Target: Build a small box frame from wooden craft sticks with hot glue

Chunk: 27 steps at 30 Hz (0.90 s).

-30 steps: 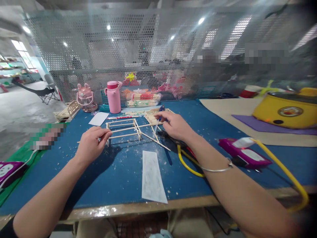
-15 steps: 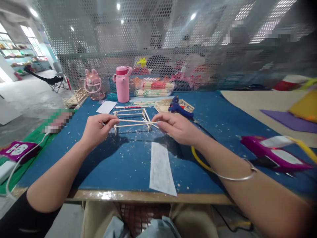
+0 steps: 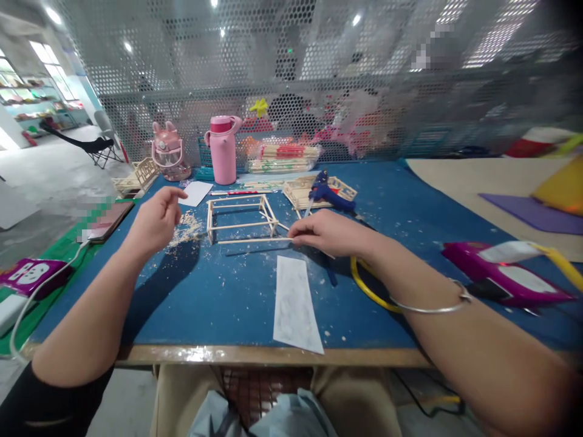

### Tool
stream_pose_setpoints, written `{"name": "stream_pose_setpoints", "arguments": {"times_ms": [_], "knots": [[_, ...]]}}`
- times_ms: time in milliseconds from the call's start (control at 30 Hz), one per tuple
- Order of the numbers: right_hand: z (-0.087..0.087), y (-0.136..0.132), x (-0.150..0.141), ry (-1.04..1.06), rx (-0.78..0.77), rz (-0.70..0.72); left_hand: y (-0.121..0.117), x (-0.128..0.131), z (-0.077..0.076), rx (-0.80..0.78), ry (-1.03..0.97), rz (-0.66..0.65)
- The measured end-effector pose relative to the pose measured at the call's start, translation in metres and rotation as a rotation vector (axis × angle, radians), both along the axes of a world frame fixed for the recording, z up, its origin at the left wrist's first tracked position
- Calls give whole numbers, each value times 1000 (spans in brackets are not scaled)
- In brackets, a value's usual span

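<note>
Stick frame (image 3: pixel 241 226), an open box of thin pale rods, stands upright on the blue work surface (image 3: pixel 218 303), between the 2 hands and a little beyond them. The right hand (image 3: pixel 325 232) has its thumb and fingers pinched on the right end of 1 loose-looking thin stick (image 3: pixel 255 241), which runs along the near side of the frame; whether it touches the frame I cannot tell. Gripping it only at the tip probably leaves most of its length in view and lets it be lined up with the frame's long side. The left hand (image 3: pixel 155 221) is raised beside the frame, near the pale shavings (image 3: pixel 187 229), its index finger reaching forward and the others curled; no stick shows in it, though whether thumb and finger meet I cannot tell. Behind the right hand, the blue glue gun (image 3: pixel 334 199) rests by a shallow stick piece (image 3: pixel 298 195), its nozzle turned down toward the surface, perhaps so drips fall away from the grip while it stays within easy reach. A white paper strip (image 3: pixel 296 303) lies on the near side of the frame. The pink bottle (image 3: pixel 223 159) and the bagged sticks (image 3: pixel 285 159) sit at the back by the mesh screen (image 3: pixel 182 109), likely there to leave elbow room.
</note>
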State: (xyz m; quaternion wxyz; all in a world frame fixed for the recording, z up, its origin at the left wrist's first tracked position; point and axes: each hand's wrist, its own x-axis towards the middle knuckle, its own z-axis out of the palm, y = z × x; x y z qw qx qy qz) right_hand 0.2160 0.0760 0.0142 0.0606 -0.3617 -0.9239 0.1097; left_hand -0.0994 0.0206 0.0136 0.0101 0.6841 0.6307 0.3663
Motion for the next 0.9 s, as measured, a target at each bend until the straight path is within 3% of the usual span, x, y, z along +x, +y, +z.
{"name": "stream_pose_setpoints", "arguments": {"times_ms": [100, 200, 433, 900], "knots": [[-3, 2, 0, 13, 67, -16, 2, -18, -3, -338, 185, -79], [-6, 2, -4, 16, 118, -44, 1, -16, -11, -470, 223, -149], [-18, 4, -11, 3, 232, -38, 4, 11, -27, -363, 204, -193], [-20, 4, -15, -22, 261, -87, 5, 17, -31, -270, 218, -149]]}}
